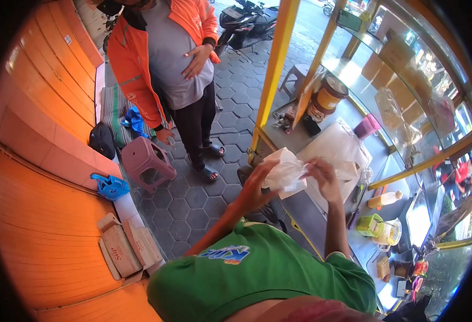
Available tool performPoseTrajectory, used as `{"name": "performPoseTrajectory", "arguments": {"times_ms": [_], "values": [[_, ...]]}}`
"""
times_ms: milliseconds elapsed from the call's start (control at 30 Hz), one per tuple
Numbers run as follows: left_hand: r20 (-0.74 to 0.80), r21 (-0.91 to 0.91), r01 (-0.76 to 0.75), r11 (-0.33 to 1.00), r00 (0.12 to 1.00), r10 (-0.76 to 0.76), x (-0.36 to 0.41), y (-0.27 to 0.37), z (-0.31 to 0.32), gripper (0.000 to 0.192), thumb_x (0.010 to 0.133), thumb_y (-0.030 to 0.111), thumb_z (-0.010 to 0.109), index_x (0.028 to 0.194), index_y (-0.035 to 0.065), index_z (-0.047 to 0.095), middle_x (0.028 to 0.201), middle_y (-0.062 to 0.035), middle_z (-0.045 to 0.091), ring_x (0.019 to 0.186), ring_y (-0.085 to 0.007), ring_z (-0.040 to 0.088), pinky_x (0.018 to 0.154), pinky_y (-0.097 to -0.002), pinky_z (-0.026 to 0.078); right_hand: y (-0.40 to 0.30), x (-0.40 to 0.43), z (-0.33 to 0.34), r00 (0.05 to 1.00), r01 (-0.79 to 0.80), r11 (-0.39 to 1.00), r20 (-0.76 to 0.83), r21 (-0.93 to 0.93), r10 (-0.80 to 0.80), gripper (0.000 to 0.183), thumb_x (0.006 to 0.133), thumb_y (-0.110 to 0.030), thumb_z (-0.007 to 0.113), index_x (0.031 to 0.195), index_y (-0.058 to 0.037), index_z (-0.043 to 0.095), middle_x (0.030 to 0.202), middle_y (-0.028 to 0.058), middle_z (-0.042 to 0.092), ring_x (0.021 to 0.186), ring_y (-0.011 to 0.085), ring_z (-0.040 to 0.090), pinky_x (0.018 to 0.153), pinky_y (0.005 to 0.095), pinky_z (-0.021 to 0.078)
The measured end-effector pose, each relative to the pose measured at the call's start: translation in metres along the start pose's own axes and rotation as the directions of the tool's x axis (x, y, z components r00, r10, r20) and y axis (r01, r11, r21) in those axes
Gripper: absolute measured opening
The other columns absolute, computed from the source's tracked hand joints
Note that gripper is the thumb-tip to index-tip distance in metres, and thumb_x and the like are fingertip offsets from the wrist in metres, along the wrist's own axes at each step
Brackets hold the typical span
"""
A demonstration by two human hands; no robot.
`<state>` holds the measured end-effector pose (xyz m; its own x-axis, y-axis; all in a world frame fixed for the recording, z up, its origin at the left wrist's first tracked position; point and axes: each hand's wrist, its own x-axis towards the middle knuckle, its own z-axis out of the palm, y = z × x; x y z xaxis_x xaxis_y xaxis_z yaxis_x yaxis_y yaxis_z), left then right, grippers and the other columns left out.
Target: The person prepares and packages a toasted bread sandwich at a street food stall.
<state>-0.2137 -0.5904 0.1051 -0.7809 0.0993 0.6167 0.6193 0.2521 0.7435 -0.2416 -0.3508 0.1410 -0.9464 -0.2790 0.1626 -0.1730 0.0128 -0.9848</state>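
A crumpled, thin white plastic bag or wrapper (287, 171) is held up in front of me, above the near edge of the stall counter. My left hand (256, 183) grips its left side. The fingertips of my right hand (325, 177) pinch its right side. Something pale and flat shows at the wrapper's lower edge; I cannot tell whether it is a separate thing. Behind my hands, a stack of white paper or plastic sheets (332, 141) lies on the metal counter (306, 209).
A person in an orange jacket (171, 52) stands across from me, beside a pink plastic stool (143, 157). Brown tubs (327, 96), a pink container (367, 126), a squeeze bottle (384, 199) and a green container (369, 225) stand on the counter. A yellow post (276, 72) rises at its corner. Flattened cardboard boxes (125, 249) lie at left.
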Motion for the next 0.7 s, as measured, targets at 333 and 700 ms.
{"name": "performPoseTrajectory", "arguments": {"times_ms": [333, 700], "values": [[0.709, -0.061, 0.234, 0.970, 0.695, -0.123, 0.051, -0.038, 0.101, 0.032, 0.089, 0.024, 0.067, 0.108, -0.0013, 0.060, 0.089, -0.0194, 0.065, 0.078, -0.0286, 0.064, 0.071, -0.0373, 0.049, 0.132, -0.207, -0.068, 0.726, -0.625, 0.480, -0.233, -0.616, 0.647, 0.025, 0.095, -0.019, 0.054, 0.098, 0.0020, 0.067, 0.087, 0.0104, 0.070, 0.091, 0.0232, 0.066, 0.081, 0.0359, 0.0509], [0.647, -0.348, 0.679, 0.647, 0.673, -0.358, 0.087, -0.064, 0.203, 0.053, 0.095, 0.034, 0.058, 0.127, -0.0072, 0.051, 0.109, -0.0140, 0.066, 0.094, -0.0183, 0.063, 0.082, -0.0304, 0.048, 0.127, -0.276, -0.144, 0.597, -0.659, 0.735, -0.485, 0.157, 0.639, 0.037, 0.089, -0.008, 0.061, 0.124, 0.0004, 0.055, 0.093, 0.0065, 0.065, 0.073, 0.0124, 0.062, 0.063, 0.0265, 0.0511]]}}
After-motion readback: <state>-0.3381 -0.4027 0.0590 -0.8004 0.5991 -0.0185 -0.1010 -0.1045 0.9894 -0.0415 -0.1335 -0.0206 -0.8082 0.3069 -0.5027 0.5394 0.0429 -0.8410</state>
